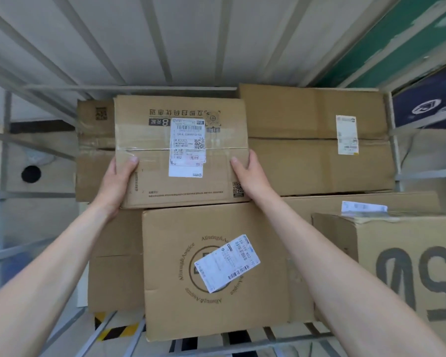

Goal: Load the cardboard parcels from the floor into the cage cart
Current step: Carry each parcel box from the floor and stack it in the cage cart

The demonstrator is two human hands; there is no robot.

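Cardboard parcel (pixel 150 181) inside the cage cart (pixel 0 150), gripped at its two sides by a person's bare hands, viewed from above. Left hand (pixel 116 181) clasped round the parcel's left edge, thumb flat on the top face, fingers wrapped down the side and hidden. Right hand (pixel 250 176) clasped round the right edge in the same way, thumb on top, fingers out of sight past the edge. Both forearms bare, reaching in from the near corners of the view. On the parcel's top, a clear tape seam across the middle, upside-down printed Chinese characters along the far edge, and a white shipping label (pixel 187 148) with barcode and QR code. Parcel placed in the far left part of the cart, over a lower brown box (pixel 93 163) showing at its left; resting or held just above, impossible to tell. Just right of it, a larger flat box (pixel 307 155) with a small white label. Near edge of the parcel meeting the far edge of a box with a circular printed logo (pixel 170 266) and a tilted label. At near right, a box marked with large black characters (pixel 410 266). Grey metal bars of the cart on the left, far and right sides. Beyond the bars, a white ribbed wall panel (pixel 191 39), a dark blue carton (pixel 428 104) at far right, and a yellow-and-black floor stripe (pixel 113 331) at near left.
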